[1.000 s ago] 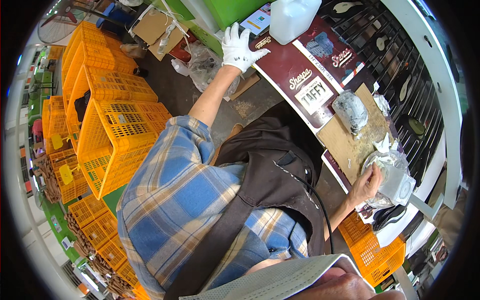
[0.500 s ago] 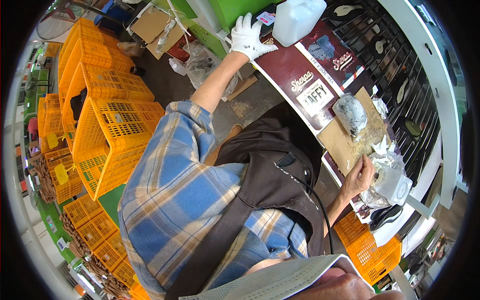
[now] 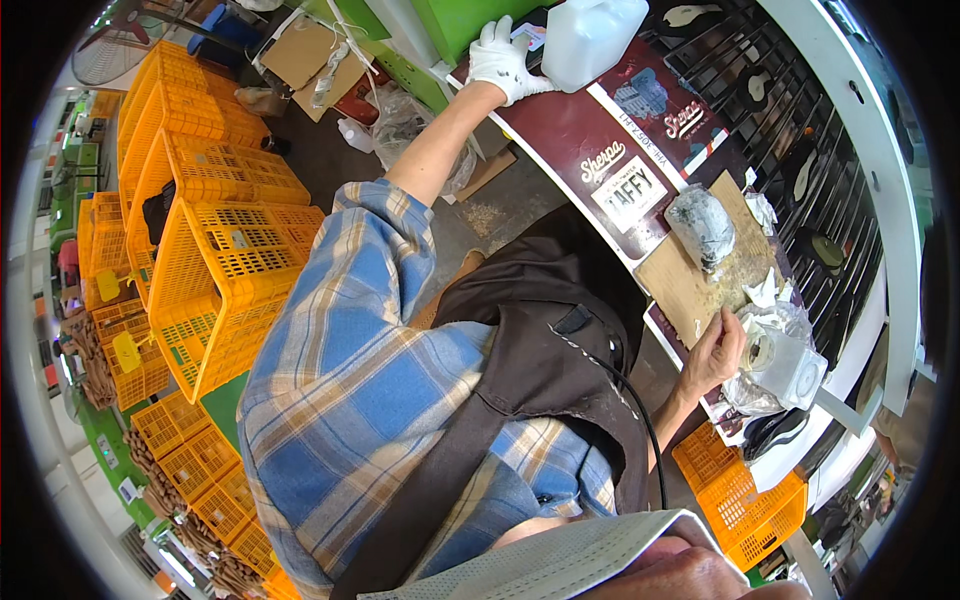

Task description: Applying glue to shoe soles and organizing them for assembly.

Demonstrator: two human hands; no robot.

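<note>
One gloved left hand [image 3: 505, 75] beside one jug [image 3: 592, 42], one bare right hand [image 3: 714, 355] beside one bagged container [image 3: 800, 378]

I count one translucent white jug, one phone [image 3: 531, 37] partly covered by my glove, one squarish translucent container, one plastic-wrapped grey lump [image 3: 702, 226] and one cardboard sheet [image 3: 685, 290]. At least four shoe-sole pieces [image 3: 756, 88] lie on the dark rod rack [image 3: 780, 130].

The jug stands just to the right of my left thumb; whether they touch, I cannot tell. My gloved fingers reach up over the phone's near part, lightly parted, with the thumb spread out sideways toward the jug's base. My bare fingers are bent in toward the thumb at the cardboard's lower edge, and I cannot tell whether they pinch anything. The container lies just to their right, amid a crumpled clear bag [image 3: 742, 396], with white scraps [image 3: 768, 290] above it.

Between my hands run the maroon printed boards [image 3: 560, 130], then the cardboard with the wrapped lump on it. The jug stands between my glove and the rack. My brown apron [image 3: 530, 370] and plaid sleeve [image 3: 350, 330] fill the middle of the view. One orange crate [image 3: 745, 500] sits below the bench on my right; many more yellow-orange crates [image 3: 240, 250] are stacked on my left.
</note>
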